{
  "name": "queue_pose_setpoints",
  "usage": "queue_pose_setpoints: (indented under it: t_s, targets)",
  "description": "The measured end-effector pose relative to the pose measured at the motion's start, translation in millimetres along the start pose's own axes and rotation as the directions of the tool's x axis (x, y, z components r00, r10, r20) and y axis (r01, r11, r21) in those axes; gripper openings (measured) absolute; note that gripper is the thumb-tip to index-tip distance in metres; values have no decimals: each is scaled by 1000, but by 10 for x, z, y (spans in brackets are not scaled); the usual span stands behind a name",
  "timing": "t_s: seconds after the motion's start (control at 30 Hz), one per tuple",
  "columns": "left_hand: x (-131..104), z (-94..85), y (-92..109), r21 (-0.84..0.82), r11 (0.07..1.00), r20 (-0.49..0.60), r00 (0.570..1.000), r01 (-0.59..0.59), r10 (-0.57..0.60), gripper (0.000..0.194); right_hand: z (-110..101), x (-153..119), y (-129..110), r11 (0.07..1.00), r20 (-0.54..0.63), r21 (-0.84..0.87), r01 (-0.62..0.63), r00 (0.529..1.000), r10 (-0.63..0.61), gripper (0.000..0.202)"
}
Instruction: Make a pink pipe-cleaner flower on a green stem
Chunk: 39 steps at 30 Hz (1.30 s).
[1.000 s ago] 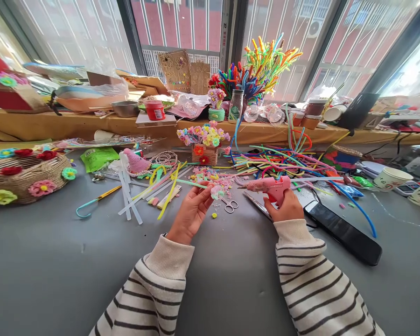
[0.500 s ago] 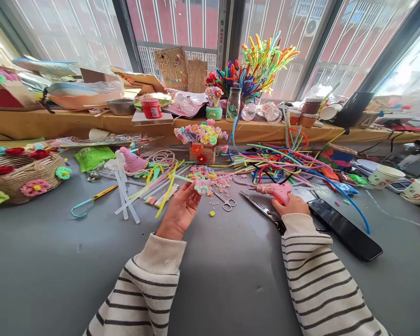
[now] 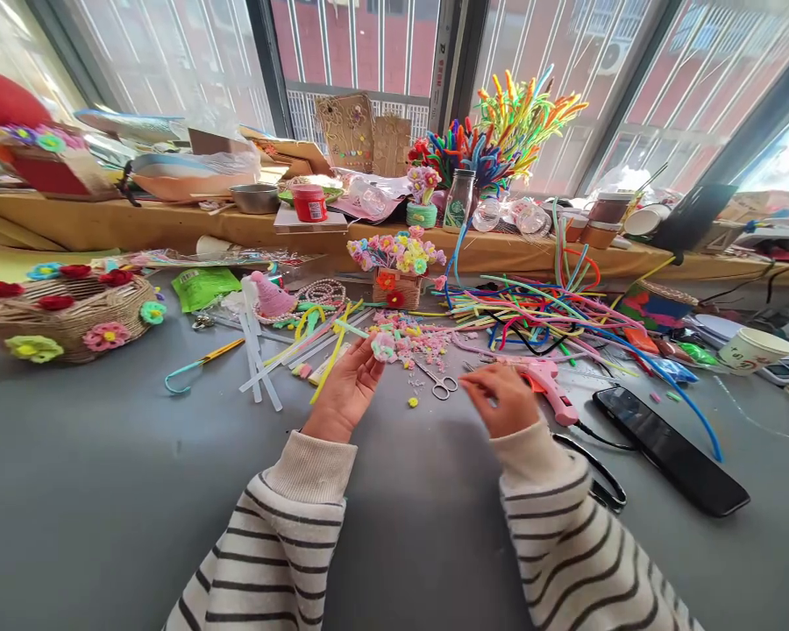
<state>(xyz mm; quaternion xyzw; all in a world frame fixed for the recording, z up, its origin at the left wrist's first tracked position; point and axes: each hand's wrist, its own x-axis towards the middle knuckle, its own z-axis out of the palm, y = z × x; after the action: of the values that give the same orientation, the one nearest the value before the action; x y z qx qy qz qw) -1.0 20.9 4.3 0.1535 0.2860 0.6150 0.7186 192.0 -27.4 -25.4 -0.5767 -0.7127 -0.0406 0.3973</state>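
Between the thumb and fingers of my left hand (image 3: 347, 390) is a small fuzzy flower (image 3: 382, 347) in pink and pale green, with a green stem sticking out to the left. My right hand (image 3: 500, 399) hovers over the table with its fingers bent; the gap between thumb and forefinger is small, and whether anything is pinched there is too blurred to tell. Just right of it lies a pink glue gun (image 3: 553, 393), no longer touched. Small silver scissors (image 3: 442, 386) rest between my hands, beside a little yellow pompom (image 3: 412, 402) and scattered pink bits (image 3: 427, 340).
A black phone (image 3: 671, 450) lies at the right, near black scissor handles (image 3: 605, 478). Colourful pipe cleaners (image 3: 532, 307) spread behind my right hand. Clear glue sticks (image 3: 253, 350), a woven basket (image 3: 72, 320) and a hook-shaped tool (image 3: 203, 359) are at the left. A flower pot (image 3: 396, 289) stands centre back.
My right hand has let go of the pink glue gun and moved left, toward my left hand. My left hand still holds the flower. The view has shifted slightly.
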Motion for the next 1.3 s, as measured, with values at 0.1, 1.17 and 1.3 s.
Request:
queue_pose_setpoints:
  t_s: [0.1, 1.17, 1.3]
  targets:
    - [3, 1, -8, 9, 1000, -7, 1000, -11, 11, 8, 270, 101, -285, 998, 167, 63, -15, 986, 4, 13]
    - [-31, -13, -121, 306, 949, 16, 997, 71, -80, 8, 385, 16, -382, 870, -115, 477, -122, 973, 199, 10]
    - [-26, -28, -138, 367, 928, 51, 994, 67, -92, 8, 366, 36, -399, 888, -182, 458, -37, 974, 134, 8]
